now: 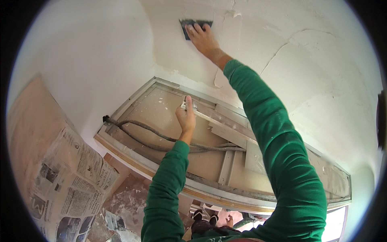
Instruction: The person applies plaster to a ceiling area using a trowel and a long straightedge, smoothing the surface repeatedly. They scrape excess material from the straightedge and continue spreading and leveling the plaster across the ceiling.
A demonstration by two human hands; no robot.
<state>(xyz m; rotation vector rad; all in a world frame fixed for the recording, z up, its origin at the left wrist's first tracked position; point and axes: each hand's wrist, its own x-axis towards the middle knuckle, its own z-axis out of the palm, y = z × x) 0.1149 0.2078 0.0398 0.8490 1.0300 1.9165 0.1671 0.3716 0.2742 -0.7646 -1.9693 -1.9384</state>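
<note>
High on the off-white plastered wall [250, 44], my right hand [203, 39] presses a thin, flat black plastering blade [186, 30] against the surface, fingers bent over its face. Ridges and patches of plaster mark the wall to its right. Lower and nearer, my left hand [186, 119] is closed around a plaster-smeared hand tool [184, 105], thumb pointing up along it. Most of that tool is hidden in the fist, so its exact kind cannot be made out. The left hand is over a recessed ledge, apart from the wall.
Below the wall runs a metal-framed ledge [161, 99] holding dark corrugated cables [155, 131] and long flat strips [225, 121]. Newspaper sheeting [72, 177] covers something at the left. Far below are a stained floor [129, 193], dark shoes [197, 214] and another person's hand [229, 221].
</note>
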